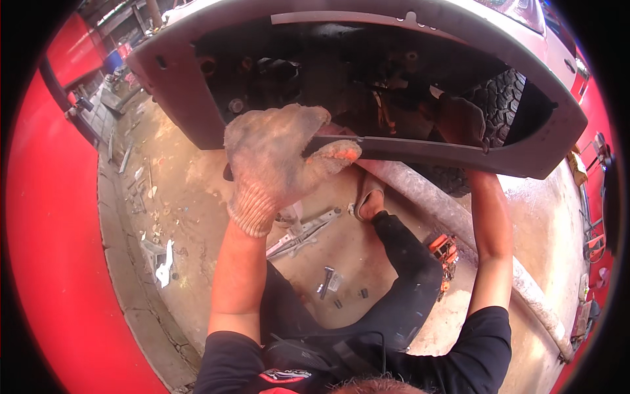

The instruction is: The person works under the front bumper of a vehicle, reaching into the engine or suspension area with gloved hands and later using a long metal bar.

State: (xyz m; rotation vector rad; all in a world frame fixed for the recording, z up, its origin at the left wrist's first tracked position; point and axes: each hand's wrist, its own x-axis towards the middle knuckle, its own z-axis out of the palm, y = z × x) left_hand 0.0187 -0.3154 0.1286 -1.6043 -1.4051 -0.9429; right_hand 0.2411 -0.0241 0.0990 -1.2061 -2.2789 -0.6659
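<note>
A dark grey vehicle bumper (531,141) with a wide opening spans the upper part of the head view. My left hand (275,148), in a soiled knit work glove, is closed over the lower bar of the bumper, its thumb lying along the front. Behind that bar, my right hand (459,121) reaches up from below into the shaded opening, near the treaded tyre (499,105). Shadow hides its fingers, so whether it grips anything cannot be made out. Hoses and brackets show dimly inside the opening.
Below the bumper lie a scissor jack (305,234), a bolt-like metal part (326,281) and small dark pieces. A long pale pole (420,187) slants past my leg, beside an orange chain hoist (443,249). Red panels (52,217) rise at the left; debris litters the floor.
</note>
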